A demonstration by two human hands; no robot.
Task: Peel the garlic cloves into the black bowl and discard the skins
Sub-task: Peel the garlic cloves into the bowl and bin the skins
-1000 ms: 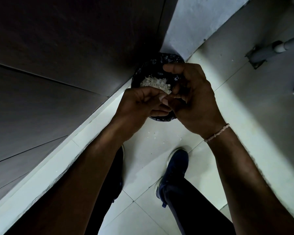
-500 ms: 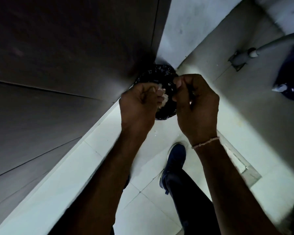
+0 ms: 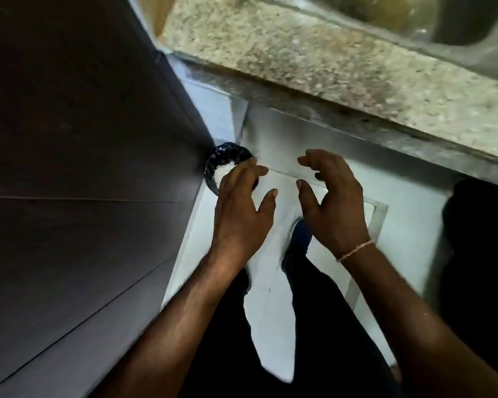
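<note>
Down on the pale tiled floor [image 3: 273, 326], in the corner where a dark cabinet front [image 3: 84, 168] meets the wall, stands a black-lined bin [image 3: 227, 153] with a heap of white garlic skins [image 3: 224, 171] showing inside it. Both hands hang above the floor, apart from each other, and neither holds anything. The left hand [image 3: 242, 214] is released, its fingers spread and only loosely bent, the fingertips overlapping the near rim of the bin from this angle; whether they touch it I cannot tell. The right hand [image 3: 332, 202] is also released, fingers curved loosely in the air with the thumb pointing toward the left hand, and a thin beaded bracelet [image 3: 354, 250] circles its wrist. Between and beneath the forearms a dark blue shoe [image 3: 299, 237] and dark trouser legs [image 3: 322, 326] stand on the tiles. Across the top runs a speckled stone desk [image 3: 314, 53], somewhat blurred, with the edge of a steel sink [image 3: 472, 33] set in it at upper right.
</note>
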